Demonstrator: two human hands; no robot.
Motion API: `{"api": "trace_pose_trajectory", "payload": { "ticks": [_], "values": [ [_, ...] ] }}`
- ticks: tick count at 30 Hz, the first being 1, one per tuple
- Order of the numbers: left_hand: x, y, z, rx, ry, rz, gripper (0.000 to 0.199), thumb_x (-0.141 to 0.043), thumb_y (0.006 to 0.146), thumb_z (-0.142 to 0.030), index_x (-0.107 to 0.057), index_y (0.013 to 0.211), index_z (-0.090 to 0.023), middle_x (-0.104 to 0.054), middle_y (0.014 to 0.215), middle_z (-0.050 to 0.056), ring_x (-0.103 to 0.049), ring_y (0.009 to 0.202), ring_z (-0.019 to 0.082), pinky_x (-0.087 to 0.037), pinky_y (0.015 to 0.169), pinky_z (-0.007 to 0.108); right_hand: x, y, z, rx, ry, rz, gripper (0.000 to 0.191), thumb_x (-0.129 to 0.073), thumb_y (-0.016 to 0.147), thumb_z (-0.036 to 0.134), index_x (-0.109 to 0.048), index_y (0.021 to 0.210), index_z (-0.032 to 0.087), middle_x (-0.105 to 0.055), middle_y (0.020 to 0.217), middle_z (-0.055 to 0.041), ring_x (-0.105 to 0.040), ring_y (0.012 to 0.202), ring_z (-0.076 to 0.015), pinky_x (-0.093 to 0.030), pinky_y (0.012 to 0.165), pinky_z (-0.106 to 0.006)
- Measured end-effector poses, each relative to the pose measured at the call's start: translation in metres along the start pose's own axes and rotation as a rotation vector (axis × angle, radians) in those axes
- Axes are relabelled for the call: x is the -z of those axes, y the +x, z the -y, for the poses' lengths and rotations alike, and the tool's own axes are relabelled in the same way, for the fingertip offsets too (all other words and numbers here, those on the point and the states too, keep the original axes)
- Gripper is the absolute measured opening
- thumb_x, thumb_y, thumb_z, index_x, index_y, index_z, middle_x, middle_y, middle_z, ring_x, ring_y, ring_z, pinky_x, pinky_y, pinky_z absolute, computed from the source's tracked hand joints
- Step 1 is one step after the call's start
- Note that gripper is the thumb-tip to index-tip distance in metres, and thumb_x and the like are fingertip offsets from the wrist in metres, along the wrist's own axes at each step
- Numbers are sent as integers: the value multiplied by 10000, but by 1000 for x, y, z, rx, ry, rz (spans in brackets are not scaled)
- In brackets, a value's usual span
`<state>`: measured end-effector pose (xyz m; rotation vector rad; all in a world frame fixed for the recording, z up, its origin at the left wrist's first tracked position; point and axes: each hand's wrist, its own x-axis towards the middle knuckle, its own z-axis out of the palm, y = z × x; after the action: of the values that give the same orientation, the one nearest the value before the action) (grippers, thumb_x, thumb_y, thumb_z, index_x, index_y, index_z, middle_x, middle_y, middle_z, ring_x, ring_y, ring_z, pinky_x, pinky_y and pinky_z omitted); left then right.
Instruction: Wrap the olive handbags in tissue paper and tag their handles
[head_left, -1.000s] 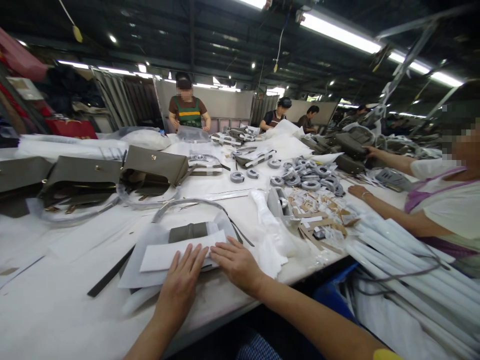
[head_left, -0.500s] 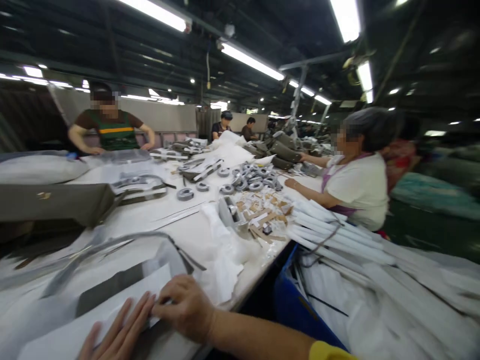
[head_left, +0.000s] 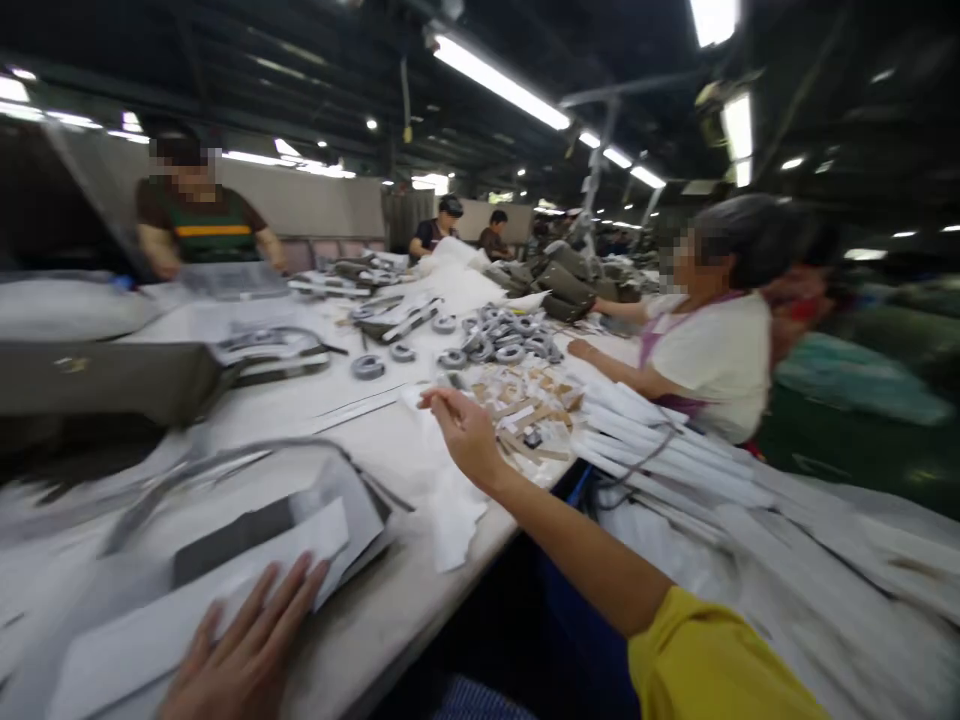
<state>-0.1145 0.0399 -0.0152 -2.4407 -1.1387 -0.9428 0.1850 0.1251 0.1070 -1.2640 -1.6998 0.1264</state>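
A white-topped work table (head_left: 382, 590) fills the middle of the view, with long white rods (head_left: 667, 450) heaped beyond its right edge. At the far left sits a dark olive bag (head_left: 112, 385), smeared by motion. Nearer, on the table's front left part, a translucent sheet (head_left: 82, 650) lies under a flat dark panel (head_left: 232, 540) and a folded white strip (head_left: 195, 610), which covers the panel's near side.

The left hand (head_left: 251, 640) lies palm down on that strip, its fingers extended and slightly spread, pressing rather than gripping. The right hand (head_left: 461, 430) is well apart from it, raised above a crumpled white sheet (head_left: 450, 510), its thumb and fingertips drawn close together; whether anything is pinched there I cannot tell.

Just past the right hand is a scatter of brown and white scraps (head_left: 532, 410), with grey rolls (head_left: 510, 335) piled behind. Smallest is the bag's metal fitting (head_left: 71, 365), too blurred to read any mark on it, as are the scraps.
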Motion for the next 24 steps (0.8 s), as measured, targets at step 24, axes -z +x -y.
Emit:
{"api": "trace_pose_trajectory", "payload": {
  "ticks": [24],
  "values": [
    [22,0,-9,139,90,348,702,-367,905,-17,-264,1521,-338,-361,1547,-40,-332,1439,244,-237,1170,556,-103,-13,29,435,-139,639,233,-501,999,276,-671,1139,199,-696,1197,-80,-601,1167,-193,-372,1086,-422]
  ]
}}
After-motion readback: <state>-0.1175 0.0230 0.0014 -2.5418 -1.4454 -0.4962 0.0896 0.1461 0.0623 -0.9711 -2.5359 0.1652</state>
